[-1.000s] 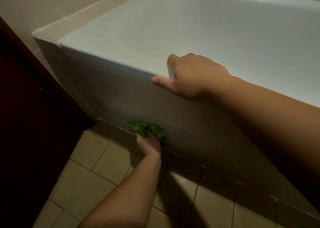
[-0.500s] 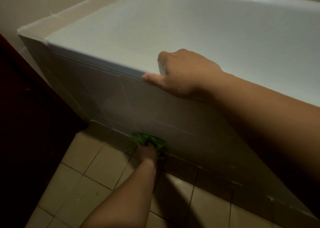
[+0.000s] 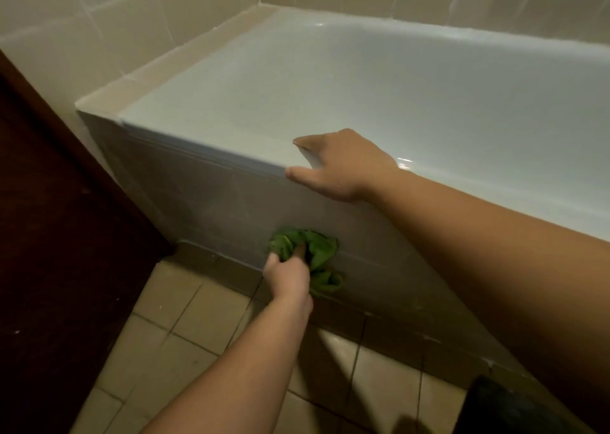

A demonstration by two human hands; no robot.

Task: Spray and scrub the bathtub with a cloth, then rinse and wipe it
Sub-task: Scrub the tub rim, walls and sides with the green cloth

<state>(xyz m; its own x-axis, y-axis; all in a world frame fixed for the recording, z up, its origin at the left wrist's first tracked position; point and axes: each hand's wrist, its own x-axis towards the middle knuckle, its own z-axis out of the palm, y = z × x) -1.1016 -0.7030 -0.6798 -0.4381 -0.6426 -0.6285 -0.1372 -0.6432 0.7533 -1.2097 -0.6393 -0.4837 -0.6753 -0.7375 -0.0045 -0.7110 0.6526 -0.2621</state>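
Observation:
The pale blue bathtub (image 3: 379, 97) fills the upper right, with a tiled side panel (image 3: 204, 202) below its rim. My left hand (image 3: 288, 276) grips a crumpled green cloth (image 3: 318, 252) and presses it against the lower part of that panel, just above the skirting. My right hand (image 3: 340, 166) rests on the tub's near rim, index finger flat on top and thumb along the outer edge. Its other fingers are hidden.
A dark wooden door or panel (image 3: 49, 235) stands at the left, close to the tub's end. Beige floor tiles (image 3: 185, 344) lie below the tub. Tiled walls (image 3: 99, 27) surround the tub. A dark object (image 3: 515, 407) sits at the bottom right.
My left hand has rubbed the green cloth slightly up and to the right on the panel. My right hand stays on the rim. The view has lifted to show the wall tiles.

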